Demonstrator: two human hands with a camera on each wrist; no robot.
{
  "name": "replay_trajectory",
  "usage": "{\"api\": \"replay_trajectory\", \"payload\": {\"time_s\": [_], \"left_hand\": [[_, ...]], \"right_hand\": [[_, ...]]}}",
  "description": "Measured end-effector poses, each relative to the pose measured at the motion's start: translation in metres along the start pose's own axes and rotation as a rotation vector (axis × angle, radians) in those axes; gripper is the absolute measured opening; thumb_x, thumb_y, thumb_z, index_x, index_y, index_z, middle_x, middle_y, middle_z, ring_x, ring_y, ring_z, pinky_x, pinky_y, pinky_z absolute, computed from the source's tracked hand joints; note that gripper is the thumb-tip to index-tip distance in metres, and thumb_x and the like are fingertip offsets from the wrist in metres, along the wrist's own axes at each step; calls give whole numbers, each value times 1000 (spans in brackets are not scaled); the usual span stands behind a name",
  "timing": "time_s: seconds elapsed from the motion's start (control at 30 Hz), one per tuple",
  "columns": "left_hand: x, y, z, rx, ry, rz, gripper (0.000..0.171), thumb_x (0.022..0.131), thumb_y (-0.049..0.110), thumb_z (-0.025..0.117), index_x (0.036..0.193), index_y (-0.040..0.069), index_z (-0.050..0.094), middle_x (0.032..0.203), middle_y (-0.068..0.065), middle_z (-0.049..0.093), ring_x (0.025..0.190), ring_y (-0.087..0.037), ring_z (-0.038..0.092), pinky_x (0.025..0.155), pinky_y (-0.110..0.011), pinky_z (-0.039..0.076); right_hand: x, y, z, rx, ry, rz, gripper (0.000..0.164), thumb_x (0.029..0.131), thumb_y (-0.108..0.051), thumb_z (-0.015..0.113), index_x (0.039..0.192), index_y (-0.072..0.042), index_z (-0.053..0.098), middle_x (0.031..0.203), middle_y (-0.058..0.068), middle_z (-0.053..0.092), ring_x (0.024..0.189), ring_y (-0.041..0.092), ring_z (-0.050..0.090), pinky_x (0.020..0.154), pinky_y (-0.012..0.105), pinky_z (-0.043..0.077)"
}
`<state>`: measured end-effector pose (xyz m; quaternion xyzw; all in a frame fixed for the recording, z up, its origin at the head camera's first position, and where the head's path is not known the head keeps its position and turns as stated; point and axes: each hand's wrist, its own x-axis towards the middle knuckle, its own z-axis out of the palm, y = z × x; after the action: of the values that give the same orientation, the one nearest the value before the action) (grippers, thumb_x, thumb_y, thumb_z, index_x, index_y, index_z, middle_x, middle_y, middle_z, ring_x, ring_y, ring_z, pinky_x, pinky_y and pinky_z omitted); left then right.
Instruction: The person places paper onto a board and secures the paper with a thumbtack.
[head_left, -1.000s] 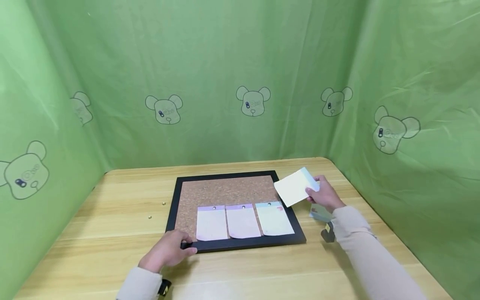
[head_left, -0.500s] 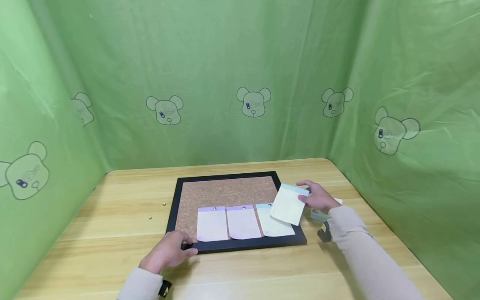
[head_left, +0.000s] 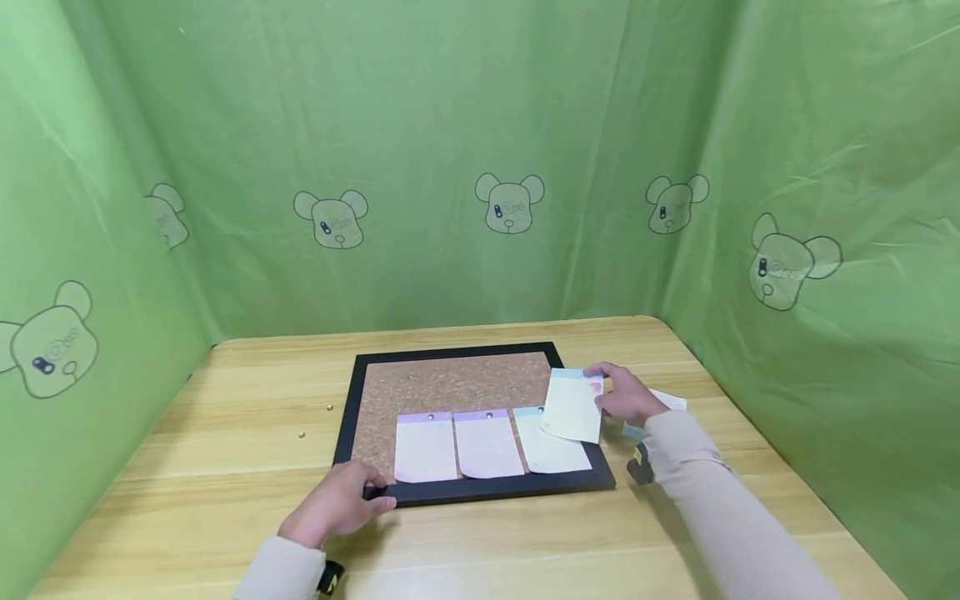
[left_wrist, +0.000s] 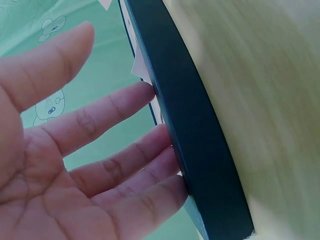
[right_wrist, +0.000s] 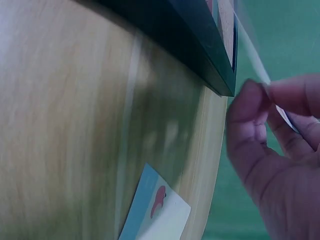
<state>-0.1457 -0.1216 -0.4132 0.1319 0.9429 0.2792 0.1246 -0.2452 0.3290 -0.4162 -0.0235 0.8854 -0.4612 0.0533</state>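
My right hand (head_left: 626,396) pinches a blue-topped sheet of note paper (head_left: 572,408) by its right edge, above the right side of a black-framed cork board (head_left: 450,381). This sheet overlaps the blue-topped note (head_left: 547,457) pinned on the board. Left of that one are two purple-topped notes (head_left: 424,450), each pinned at the top. At the board's near left corner my left hand (head_left: 337,500) rests on the frame. In the left wrist view its extended fingers (left_wrist: 120,107) touch the black frame (left_wrist: 182,117), and the thumb stands apart.
On the table left of the board lie two small metal thumbtacks (head_left: 330,407). More note paper (head_left: 670,400) lies to the right, partly behind the right hand; a blue-striped sheet with a red print (right_wrist: 162,210) shows in the right wrist view. Green curtains (head_left: 420,275) enclose the table.
My right hand has moved left with the note sheet and turned it more upright, bringing it over the right pinned note. The left hand has stayed on the frame.
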Motion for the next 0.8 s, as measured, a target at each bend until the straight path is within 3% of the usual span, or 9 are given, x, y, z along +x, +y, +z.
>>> {"api": "replay_trajectory", "payload": {"time_s": [0.13,0.23,0.3,0.37,0.43,0.5,0.57,0.67,0.8], "left_hand": [[0,0,-1,-1,-2,-1,27,84,24,76,103,5,72,111,-14,67,111,-39,57,95,-57,44],[-1,1,-1,6,1,4,28,84,24,76,103,4,72,110,-14,67,110,-39,57,95,-57,44],[-1,1,-1,9,2,6,29,84,25,76,103,4,72,110,-13,66,111,-39,57,95,-57,44],[-1,2,-1,10,3,5,30,84,25,76,104,4,72,110,-13,66,111,-40,57,95,-57,43],[-1,2,-1,10,3,1,29,84,25,76,104,4,72,110,-13,66,111,-39,57,95,-57,43],[-1,2,-1,10,4,-1,29,84,24,76,104,4,72,110,-13,66,110,-39,57,95,-57,44],[-1,1,-1,10,4,-3,29,84,24,76,104,4,72,110,-13,66,110,-38,57,95,-56,44],[0,1,0,11,5,-2,30,84,25,76,104,4,72,110,-13,66,110,-38,57,95,-56,44],[1,0,0,9,3,-6,30,84,26,77,104,4,72,110,-13,66,111,-39,56,95,-57,43]], "right_hand": [[3,-2,1,41,13,-11,72,76,20,57,143,5,32,133,32,41,90,32,59,65,32,55],[5,-3,2,66,64,-12,74,77,16,64,143,7,30,128,31,48,102,36,57,76,30,56],[6,-4,2,60,88,-20,61,79,13,67,133,11,37,109,26,56,94,32,58,73,29,55],[7,-4,3,2,111,-35,38,82,9,66,116,10,48,92,17,58,85,27,56,68,27,51],[8,-4,4,-69,122,-52,14,87,3,62,98,5,54,86,11,55,81,24,53,67,28,48],[10,-5,5,-103,124,-50,6,94,-5,56,91,1,55,88,12,55,85,26,52,69,32,47],[10,-6,6,-119,130,-37,15,100,-13,49,98,-2,58,98,17,58,92,31,54,76,38,49],[12,-8,6,-125,113,3,30,103,-17,40,124,2,48,119,30,53,106,41,52,90,52,46],[15,-9,8,-110,60,56,60,89,5,42,145,7,20,132,35,43,116,44,45,103,57,35]]}}
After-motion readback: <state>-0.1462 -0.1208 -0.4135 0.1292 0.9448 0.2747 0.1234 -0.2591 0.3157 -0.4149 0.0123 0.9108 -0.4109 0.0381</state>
